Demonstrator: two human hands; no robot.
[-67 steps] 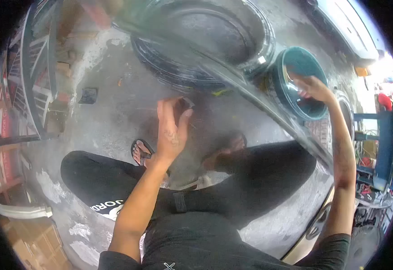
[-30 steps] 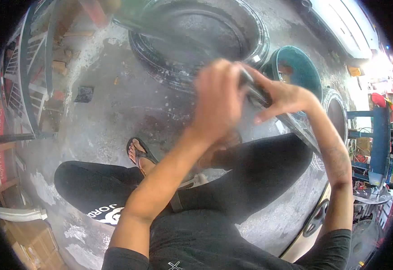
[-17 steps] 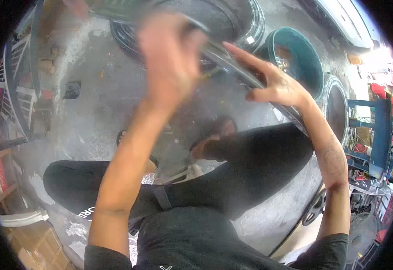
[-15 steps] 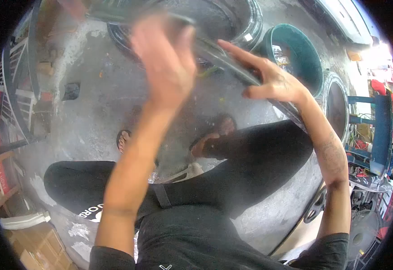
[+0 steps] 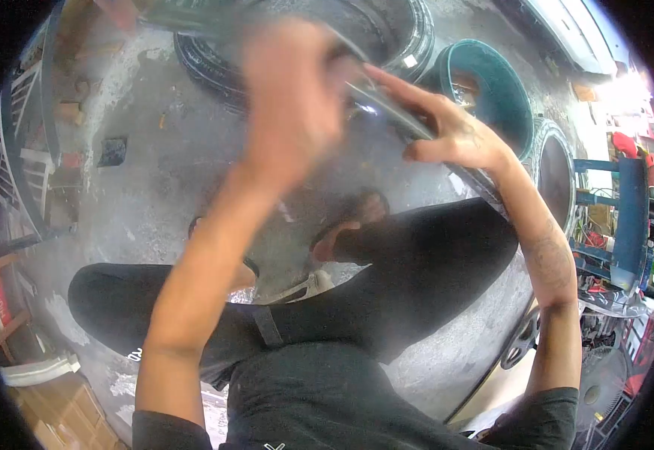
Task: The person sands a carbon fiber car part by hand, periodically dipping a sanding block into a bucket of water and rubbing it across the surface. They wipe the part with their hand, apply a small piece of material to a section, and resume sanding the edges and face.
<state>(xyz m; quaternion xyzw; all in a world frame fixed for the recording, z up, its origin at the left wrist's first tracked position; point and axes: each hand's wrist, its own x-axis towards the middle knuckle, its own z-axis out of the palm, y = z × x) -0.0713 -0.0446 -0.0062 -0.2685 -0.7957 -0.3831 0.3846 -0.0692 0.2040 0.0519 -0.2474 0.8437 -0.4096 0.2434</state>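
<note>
A long dark glossy bar (image 5: 390, 110) slants across the view from upper left down to my right thigh. My right hand (image 5: 454, 133) grips it, thumb on the near side and fingers stretched along the far side. Higher up the bar is my left hand (image 5: 297, 94), smeared by motion. Its fingers are blurred, and whether something lies between them and the bar cannot be made out. Behind the bar, a large black tyre (image 5: 211, 79) lies on the floor.
A green tub (image 5: 495, 94) with things inside stands beyond my right hand, near a second tyre (image 5: 555, 169). Blue shelving (image 5: 630, 225) and a fan (image 5: 600, 382) are at right. Metal grilles (image 5: 31, 150) lean at left, above a cardboard box (image 5: 64, 409).
My left hand has moved right along the bar, closer to my right hand, and its forearm has swung with it. The right hand keeps its hold in nearly the same place.
</note>
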